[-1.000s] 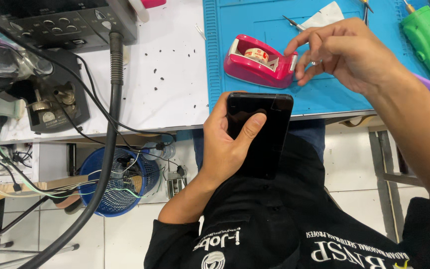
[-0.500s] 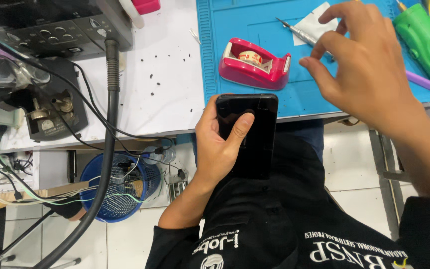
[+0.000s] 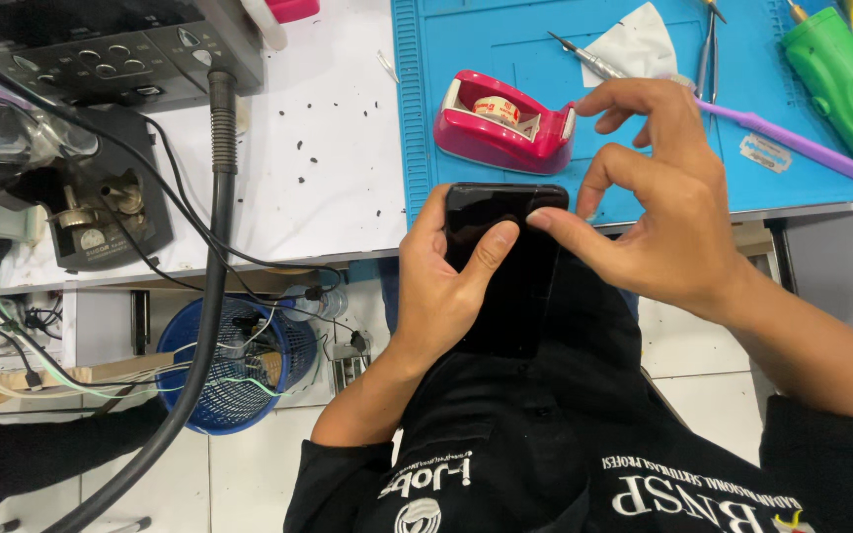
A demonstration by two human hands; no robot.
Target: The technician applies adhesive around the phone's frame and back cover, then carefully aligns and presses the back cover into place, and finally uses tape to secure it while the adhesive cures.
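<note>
You're looking down at your lap from the head cam. Your left hand (image 3: pixel 446 296) cradles a black phone (image 3: pixel 501 266) from the left side, fingers wrapped behind it, thumb laid diagonally across the dark screen near its top. The phone's long axis runs away from your body toward the tabletop (image 3: pixel 328 188), its top edge level w/ the tabletop's front lip, its lower end over your black shirt. Your right hand (image 3: pixel 663 217) sits just right of the phone's top corner: forefinger tip touching the top right edge, thumb and other fingers spread and curled above it, pinching nothing. So both hands meet at the phone's far end; left carries it, right only touches. Beyond the phone, on a blue work mat (image 3: pixel 426 118), a pink tape dispenser (image 3: pixel 505 123) stands just past the phone's top, near your right fingertips but apart from them. Further right of the dispenser: a white cloth scrap (image 3: pixel 634 47), tweezers (image 3: pixel 708 39), a purple-handled tool (image 3: pixel 792 148), a razor blade (image 3: pixel 764 150) and a green device (image 3: pixel 841 79). Left of the phone, well apart, a thick black hose (image 3: pixel 211 296) hangs down over a blue wire basket (image 3: pixel 234 370) on the floor. Nothing lies btw your hands and the phone.
</note>
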